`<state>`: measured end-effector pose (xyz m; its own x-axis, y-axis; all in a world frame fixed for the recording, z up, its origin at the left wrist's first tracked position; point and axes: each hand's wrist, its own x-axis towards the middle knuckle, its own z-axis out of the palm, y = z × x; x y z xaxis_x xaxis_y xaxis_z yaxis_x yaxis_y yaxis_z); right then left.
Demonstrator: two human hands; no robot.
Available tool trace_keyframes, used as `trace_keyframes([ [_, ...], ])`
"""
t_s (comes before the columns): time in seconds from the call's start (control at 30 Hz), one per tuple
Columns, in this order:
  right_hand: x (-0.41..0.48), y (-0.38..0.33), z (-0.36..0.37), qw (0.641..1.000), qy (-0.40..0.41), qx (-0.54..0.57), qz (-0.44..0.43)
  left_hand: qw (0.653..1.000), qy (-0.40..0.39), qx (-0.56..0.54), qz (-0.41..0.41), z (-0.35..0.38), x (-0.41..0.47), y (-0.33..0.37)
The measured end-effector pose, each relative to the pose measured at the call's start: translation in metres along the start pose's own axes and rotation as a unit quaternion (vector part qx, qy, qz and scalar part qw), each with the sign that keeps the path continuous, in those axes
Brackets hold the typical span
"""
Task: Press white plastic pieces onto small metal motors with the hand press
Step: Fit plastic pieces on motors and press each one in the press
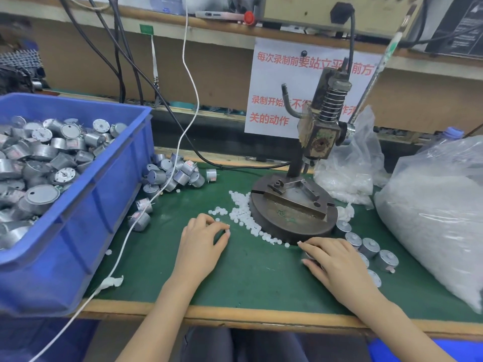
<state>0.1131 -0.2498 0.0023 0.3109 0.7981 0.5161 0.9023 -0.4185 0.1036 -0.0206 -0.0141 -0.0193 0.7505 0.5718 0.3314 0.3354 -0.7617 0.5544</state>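
Pinching a white plastic piece (227,233) mid-frame, the left hand (206,239) has its grip closed; the right hand (337,259) wraps its grip round a motor (309,256).

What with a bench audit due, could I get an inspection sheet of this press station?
Surface: green mat, in use.
Job's things: hand press, fixture bare; white plastic pieces strewn by its base; motors in blue bin, more loose on mat.
Clutter: plastic bags, paper scrap.
Hands: left hand pinches a white piece; right hand holds a motor.
Cables: white cord crosses mat; black cable reaches press.
Surroundings: shelf, posted notice.
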Motion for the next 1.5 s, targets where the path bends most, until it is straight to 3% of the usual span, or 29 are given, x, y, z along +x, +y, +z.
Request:
trace_keyframes([
  [0.37, 0.001, -0.012, -0.009, 0.999, 0.005, 0.003, 0.047, 1.0, 0.001, 0.0, 0.0, 0.002, 0.001, -0.001],
  [0.5, 0.016, -0.045, -0.005, 0.995, 0.042, 0.079, 0.039, 1.0, 0.012, -0.003, 0.002, 0.003, 0.002, -0.001],
  [0.7, 0.068, -0.103, 0.019, 0.981, -0.017, 0.19, 0.014, 1.0, -0.008, -0.007, 0.004, -0.001, 0.002, 0.001],
  [0.8, 0.11, -0.118, 0.029, 0.964, -0.073, 0.249, 0.059, 1.0, -0.014, 0.004, -0.011, -0.004, 0.004, 0.004],
  [0.93, 0.159, -0.121, 0.042, 0.942, -0.054, 0.31, 0.12, 0.999, -0.01, -0.05, -0.014, -0.007, 0.005, 0.005],
  [1.13, 0.202, -0.12, 0.071, 0.964, -0.156, 0.194, 0.098, 0.999, -0.018, -0.029, -0.009, -0.001, 0.004, 0.002],
  [1.33, 0.222, -0.131, 0.097, 0.938, -0.151, 0.249, 0.186, 1.0, -0.009, -0.024, -0.002, -0.002, 0.004, 0.002],
  [1.5, 0.226, -0.134, 0.112, 0.931, -0.16, 0.257, 0.203, 0.999, -0.018, -0.028, -0.019, -0.001, 0.006, 0.0],
])
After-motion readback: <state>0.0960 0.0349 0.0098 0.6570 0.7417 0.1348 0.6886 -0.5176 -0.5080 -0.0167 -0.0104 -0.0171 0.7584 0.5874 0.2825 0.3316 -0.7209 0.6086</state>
